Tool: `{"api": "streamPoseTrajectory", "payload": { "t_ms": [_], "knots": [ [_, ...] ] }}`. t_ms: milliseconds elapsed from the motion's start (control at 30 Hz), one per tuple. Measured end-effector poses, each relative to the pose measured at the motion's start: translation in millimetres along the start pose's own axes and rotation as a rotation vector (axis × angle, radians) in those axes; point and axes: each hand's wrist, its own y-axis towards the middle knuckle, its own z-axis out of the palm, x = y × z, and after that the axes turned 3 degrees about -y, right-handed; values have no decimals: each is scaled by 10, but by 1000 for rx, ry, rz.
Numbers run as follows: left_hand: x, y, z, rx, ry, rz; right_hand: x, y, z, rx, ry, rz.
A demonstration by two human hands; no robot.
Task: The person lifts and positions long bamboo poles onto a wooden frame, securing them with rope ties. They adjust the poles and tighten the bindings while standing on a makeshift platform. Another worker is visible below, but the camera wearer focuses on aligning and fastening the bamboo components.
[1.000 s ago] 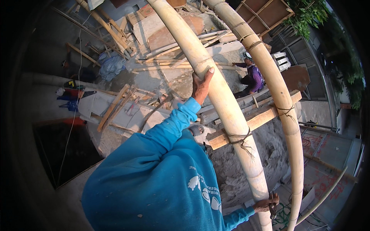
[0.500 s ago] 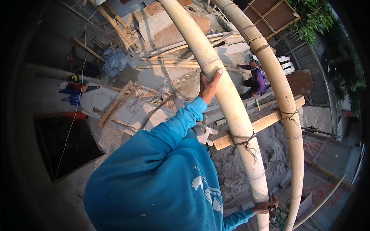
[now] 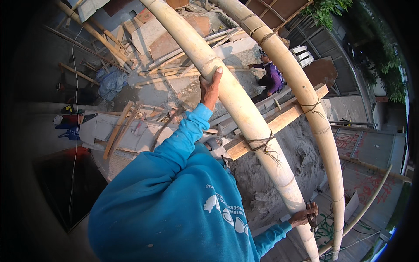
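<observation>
My left hand [image 3: 211, 86] reaches up in a blue sleeve and grips a thick pale bamboo pole [image 3: 244, 118], thumb over its top side. The pole runs from upper left to lower right. Far down the same pole, my right hand [image 3: 303, 215] rests against it and holds a dark metal tool [image 3: 312, 218], perhaps pliers. My blue sweatshirt fills the lower middle and hides what is under it. A wooden crossbeam [image 3: 283, 120] is lashed to the pole with wire between my two hands.
A second bamboo pole [image 3: 307, 113] runs parallel on the right, tied to the same beam. Well below, a person in purple [image 3: 271, 77] crouches among loose boards and planks [image 3: 118, 129]. A grey sand heap [image 3: 279, 174], a blue tarp [image 3: 111, 83] and white blocks [image 3: 301, 53] lie on the ground.
The view has shifted a little; my left hand keeps its grip on the pole and the right hand sits slightly higher in the picture. The person in purple stays crouched below.
</observation>
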Motion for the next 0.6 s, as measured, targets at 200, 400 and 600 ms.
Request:
{"api": "streamPoseTrajectory", "payload": {
  "t_ms": [200, 400, 600],
  "knots": [
    [-14, -83, 66, -38, -3, 13, -151, 9, -39, 1, -5, -45],
    [-13, -85, 91, -47, -2, 34, -155, 5, -63, 29, 11, -35],
    [-251, -214, -10, -165, 364, 175, -270, 55, -123, 23, 10, -67]
  ]
}}
